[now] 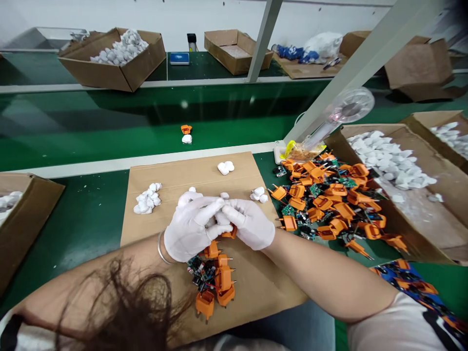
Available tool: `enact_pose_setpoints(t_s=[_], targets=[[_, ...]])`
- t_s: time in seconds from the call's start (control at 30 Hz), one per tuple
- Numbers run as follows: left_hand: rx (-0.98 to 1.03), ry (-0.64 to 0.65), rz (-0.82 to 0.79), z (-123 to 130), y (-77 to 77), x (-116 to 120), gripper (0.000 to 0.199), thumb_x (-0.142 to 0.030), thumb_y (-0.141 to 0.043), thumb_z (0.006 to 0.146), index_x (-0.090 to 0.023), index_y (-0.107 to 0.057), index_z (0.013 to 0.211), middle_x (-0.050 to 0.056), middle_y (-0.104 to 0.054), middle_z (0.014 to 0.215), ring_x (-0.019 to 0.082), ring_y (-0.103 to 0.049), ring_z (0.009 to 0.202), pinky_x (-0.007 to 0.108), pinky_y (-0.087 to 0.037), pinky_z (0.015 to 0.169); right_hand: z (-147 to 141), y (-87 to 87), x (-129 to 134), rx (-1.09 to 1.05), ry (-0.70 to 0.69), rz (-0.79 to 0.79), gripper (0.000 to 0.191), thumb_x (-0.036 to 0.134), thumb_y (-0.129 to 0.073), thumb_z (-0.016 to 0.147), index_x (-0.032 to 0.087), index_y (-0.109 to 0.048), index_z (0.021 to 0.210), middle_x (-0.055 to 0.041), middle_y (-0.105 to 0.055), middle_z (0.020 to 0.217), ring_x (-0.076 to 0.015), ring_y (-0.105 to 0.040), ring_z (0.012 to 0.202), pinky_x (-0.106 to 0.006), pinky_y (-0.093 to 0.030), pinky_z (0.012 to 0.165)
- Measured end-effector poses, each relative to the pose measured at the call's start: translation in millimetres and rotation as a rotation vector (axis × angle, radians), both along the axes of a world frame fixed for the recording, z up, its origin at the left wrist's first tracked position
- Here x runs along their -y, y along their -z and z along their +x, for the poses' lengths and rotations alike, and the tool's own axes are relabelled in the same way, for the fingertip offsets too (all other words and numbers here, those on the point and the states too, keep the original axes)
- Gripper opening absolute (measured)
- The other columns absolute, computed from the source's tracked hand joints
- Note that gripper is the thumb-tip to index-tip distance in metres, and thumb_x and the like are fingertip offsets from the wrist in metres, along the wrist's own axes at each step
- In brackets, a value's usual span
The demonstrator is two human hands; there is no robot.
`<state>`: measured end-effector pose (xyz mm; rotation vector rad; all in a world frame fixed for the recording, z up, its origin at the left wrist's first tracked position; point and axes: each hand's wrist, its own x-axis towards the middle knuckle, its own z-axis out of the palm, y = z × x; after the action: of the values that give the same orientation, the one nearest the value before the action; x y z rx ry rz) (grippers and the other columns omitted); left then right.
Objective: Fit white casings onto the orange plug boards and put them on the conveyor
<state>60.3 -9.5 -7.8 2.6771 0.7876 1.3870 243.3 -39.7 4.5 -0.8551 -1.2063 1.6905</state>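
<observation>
My left hand (193,226), in a white glove, has its fingers bent together over the cardboard sheet (168,178). Its fingertips meet those of my right hand (250,224), gloved too and pinched closed. Whatever sits between the fingertips is mostly hidden; a bit of an orange plug housing (230,233) shows just under them. Below the hands lie several orange plug housings (224,278) with green circuit boards (197,265). Small white pieces rest in groups on the cardboard: a pile at left (147,199), some at the top (225,167) and some at right (259,194).
Right of the cardboard is a large heap of orange plugs with boards (321,195), beside a box of white pieces (449,229). A clear round fan (353,105) stands behind it. Another box (29,229) is at left. More boxes (106,73) line the back shelf.
</observation>
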Motion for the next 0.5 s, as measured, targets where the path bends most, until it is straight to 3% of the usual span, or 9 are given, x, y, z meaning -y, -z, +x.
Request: enact_pose_setpoints(t_s=[0.17,0.33,0.5], targets=[[0.005,0.005,0.011,2.4,-5.4,1.1,0.054,-0.043,-0.073,0.099,-0.026,-0.051,0.145,0.006,-0.084,0.106,0.024,-0.077,0.085,0.042,-0.057,0.086,-3.5,-2.2,3.1,-0.057,0.028,-0.01,0.057,0.063,-0.063,0.096,0.021,-0.05,0.06,0.0037,-0.048,0.064,-0.0126,-0.042,0.064,-0.03,-0.042,0.068],[-0.005,-0.002,-0.059,2.5,-5.3,2.9,0.037,-0.042,-0.071,0.1,-0.025,-0.061,0.131,0.005,-0.084,0.105,0.022,-0.078,0.087,0.041,-0.055,0.09,-5.3,-3.5,5.8,-0.021,0.079,-0.108,0.041,0.06,-0.082,0.081,0.022,-0.068,0.078,0.0027,-0.06,0.072,-0.014,-0.052,0.068,-0.03,-0.048,0.071],[0.021,0.057,-0.183,0.7,-2.1,-0.9,0.041,-0.046,-0.066,0.103,-0.028,-0.055,0.139,0.002,-0.082,0.099,0.02,-0.077,0.089,0.04,-0.056,0.094,-1.3,-8.2,2.6,-0.083,0.081,-0.056,0.045,0.055,-0.073,0.09,0.022,-0.062,0.062,0.001,-0.058,0.069,-0.0155,-0.053,0.071,-0.032,-0.05,0.076]])
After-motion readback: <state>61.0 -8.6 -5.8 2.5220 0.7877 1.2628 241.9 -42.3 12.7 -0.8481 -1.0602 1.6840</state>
